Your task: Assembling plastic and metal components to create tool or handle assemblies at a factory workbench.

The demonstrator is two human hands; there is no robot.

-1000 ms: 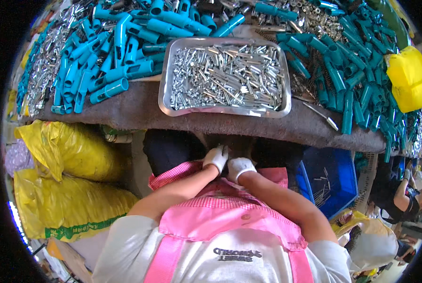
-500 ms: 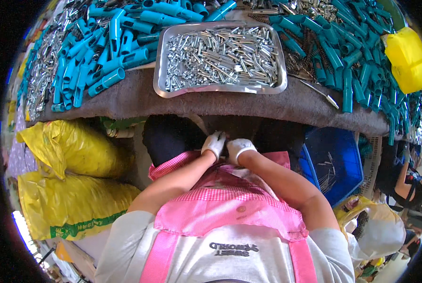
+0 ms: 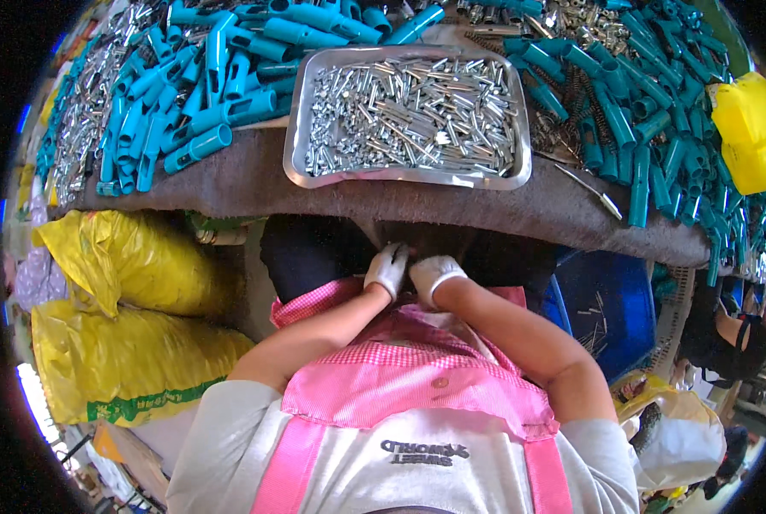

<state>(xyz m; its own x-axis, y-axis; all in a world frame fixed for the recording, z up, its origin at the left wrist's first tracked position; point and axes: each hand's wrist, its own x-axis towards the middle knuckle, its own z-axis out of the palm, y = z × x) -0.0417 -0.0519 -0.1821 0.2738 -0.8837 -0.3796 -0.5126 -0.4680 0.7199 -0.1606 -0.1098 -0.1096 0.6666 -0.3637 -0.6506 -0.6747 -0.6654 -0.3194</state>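
Observation:
Both of my hands wear white gloves and sit close together over my lap, just in front of the table's near edge. My left hand [image 3: 386, 270] has its fingers drawn together, tips toward the right hand. My right hand [image 3: 434, 277] is curled with its thumb side facing the left. Whatever lies between the fingertips is too small and dark to make out. Beyond them, on the table's brown cloth [image 3: 332, 199], stands a metal tray [image 3: 304, 178] full of small silver pins and rods. A pink checked apron [image 3: 400, 377] covers my lap.
Teal slotted tubes [image 3: 199, 147] lie heaped left of the tray, with more teal tubes [image 3: 640, 184] and dark springs at right. A thin pointed tool [image 3: 590, 192] rests near the edge. Yellow sacks [image 3: 134, 360] fill the lower left; a blue bin [image 3: 610, 317] holding loose rods stands right.
The view has tilted and shifted slightly, so the tray and table appear a little lower and farther right. My hands stay together, with almost the same pose.

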